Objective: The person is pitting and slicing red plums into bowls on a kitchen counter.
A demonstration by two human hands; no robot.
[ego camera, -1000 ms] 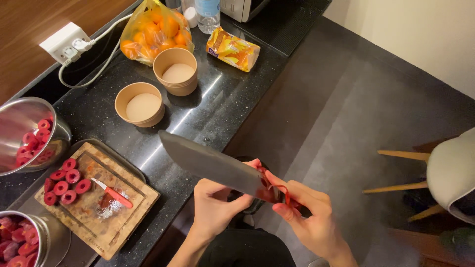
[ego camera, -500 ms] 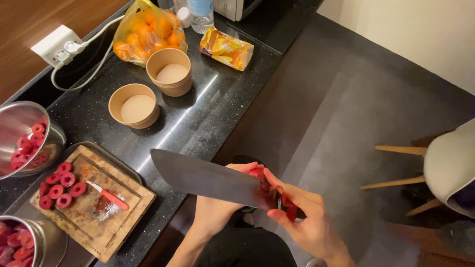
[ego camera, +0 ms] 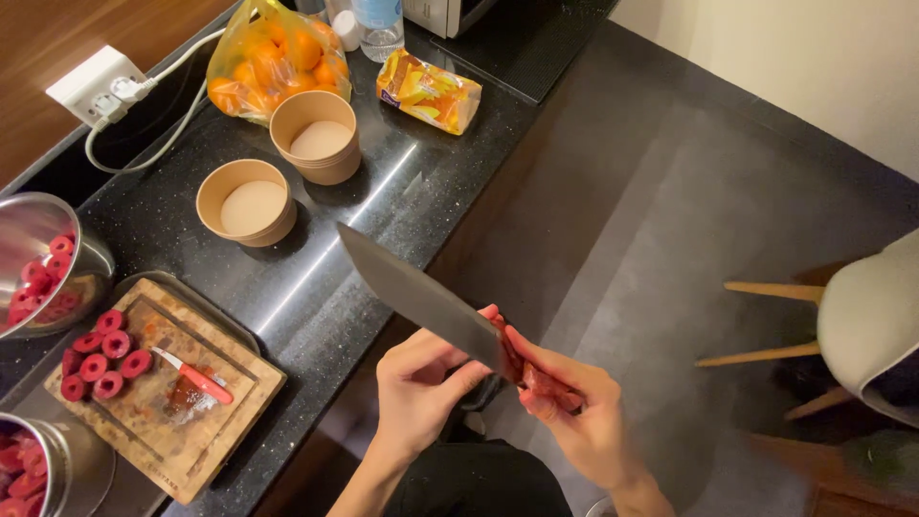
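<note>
Over the floor beside the counter I hold a large cleaver [ego camera: 412, 292], its blade pointing up and left. My left hand [ego camera: 421, 393] grips it at the base of the blade, just above a dark handle [ego camera: 484, 393]. My right hand [ego camera: 589, 426] meets the same end of the blade, its fingers closed on a wet red piece of fruit [ego camera: 541, 383] pressed against the steel. The two hands almost touch.
On the black counter [ego camera: 402, 211] lies a wooden cutting board [ego camera: 206, 431] with red fruit rings [ego camera: 100, 354] and a small red knife [ego camera: 196, 376]. Two metal bowls [ego camera: 33, 235] hold red fruit. Two paper bowls [ego camera: 244, 201], bagged oranges [ego camera: 273, 57], a snack packet [ego camera: 428, 91]; a chair [ego camera: 862, 325] right.
The cleaver's blade has swung to a steeper upward angle, its tip now higher. Both hands stay together at the blade's base with the red piece.
</note>
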